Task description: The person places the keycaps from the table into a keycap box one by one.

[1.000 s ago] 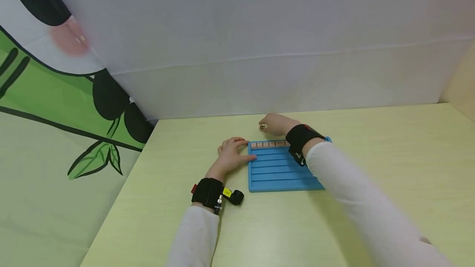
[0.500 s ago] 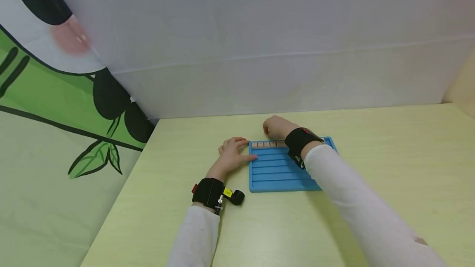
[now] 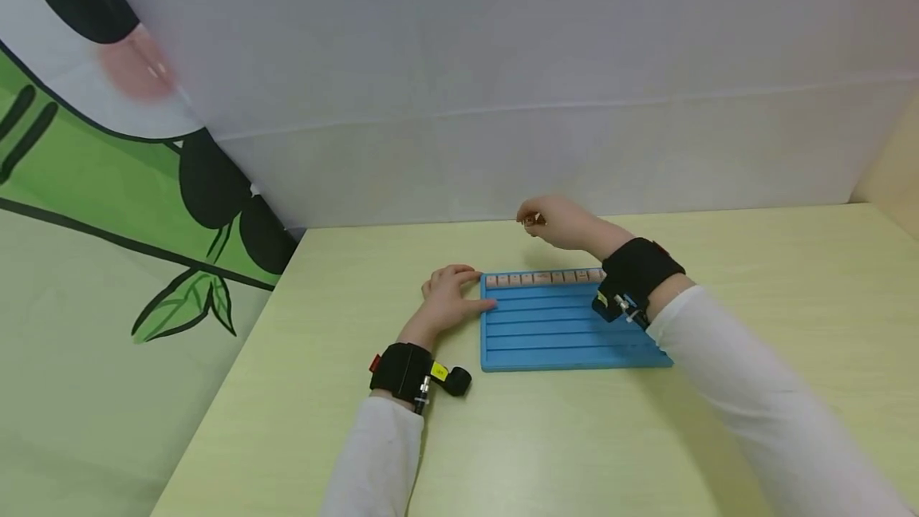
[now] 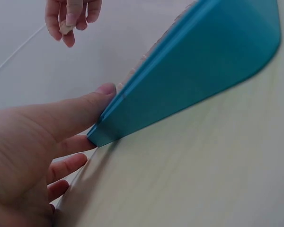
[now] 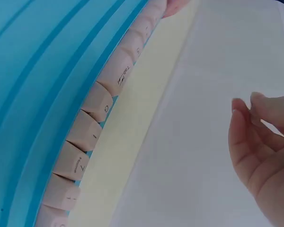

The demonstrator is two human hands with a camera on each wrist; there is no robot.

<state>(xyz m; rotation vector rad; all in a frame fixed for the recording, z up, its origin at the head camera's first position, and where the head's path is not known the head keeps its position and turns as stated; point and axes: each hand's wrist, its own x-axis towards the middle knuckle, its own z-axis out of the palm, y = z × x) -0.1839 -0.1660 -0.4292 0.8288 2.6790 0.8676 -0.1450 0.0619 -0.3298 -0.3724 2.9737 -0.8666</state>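
A blue ridged tray point(image 3: 567, 325) lies on the table. Along its far groove runs a row of pale pink keycaps point(image 3: 542, 278), with printed legends readable on some in the right wrist view. My left hand point(image 3: 447, 301) holds the tray's far left corner, the thumb point(image 4: 92, 104) over the rim and the index finger against the corner. Beyond the tray, my right hand point(image 3: 563, 222) is raised above the table. It pinches a small keycap point(image 4: 65, 28) between thumb and fingertips; in the right wrist view the fingers mostly hide it.
The pale wooden table point(image 3: 775, 301) extends around the tray. A whitish cloth wall point(image 3: 459, 158) stands along its far edge, with a green cartoon print at the left. Each wrist wears a black strap with a small camera.
My right hand, with the keycap, has moved right and risen away from the tray's far edge, uncovering more of the keycap row. My left hand and the tray stay put.
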